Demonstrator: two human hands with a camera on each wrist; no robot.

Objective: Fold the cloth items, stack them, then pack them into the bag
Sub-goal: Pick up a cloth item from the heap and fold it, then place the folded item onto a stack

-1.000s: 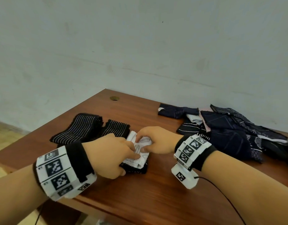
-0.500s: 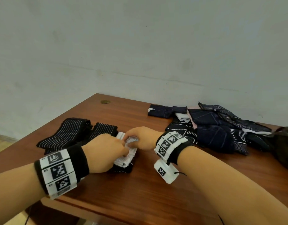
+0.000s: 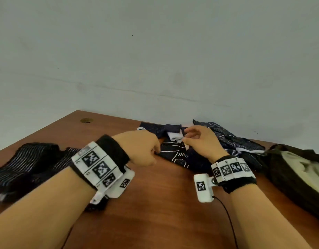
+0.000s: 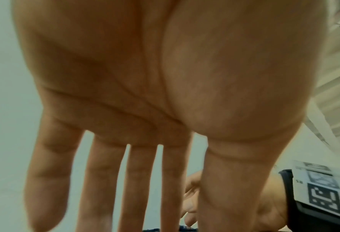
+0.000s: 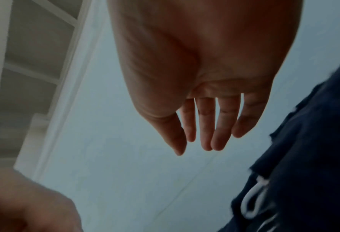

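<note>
A loose pile of navy patterned cloths point(image 3: 180, 155) lies at the back of the wooden table point(image 3: 155, 221), with a small white cloth point(image 3: 174, 136) on it. My right hand point(image 3: 187, 135) hovers over the white cloth with spread fingers, holding nothing; the right wrist view shows that hand point(image 5: 200, 141) with straight fingers beside navy cloth point(image 5: 304, 157). My left hand point(image 3: 155, 153) is at the pile's near left edge; in the left wrist view its fingers point(image 4: 103, 188) are straight and empty. Folded black striped cloths point(image 3: 29, 162) lie at the left. A dark bag point(image 3: 290, 177) lies open at the right.
A grey wall runs close behind the table. There is a round cable hole point(image 3: 86, 120) at the table's back left corner. A thin black cable point(image 3: 227, 212) trails from my right wrist device across the near table. Bare wood shows between my arms.
Both hands have let go of the small white cloth on the striped stack and moved right to the navy pile. The view swung right, bringing the bag in.
</note>
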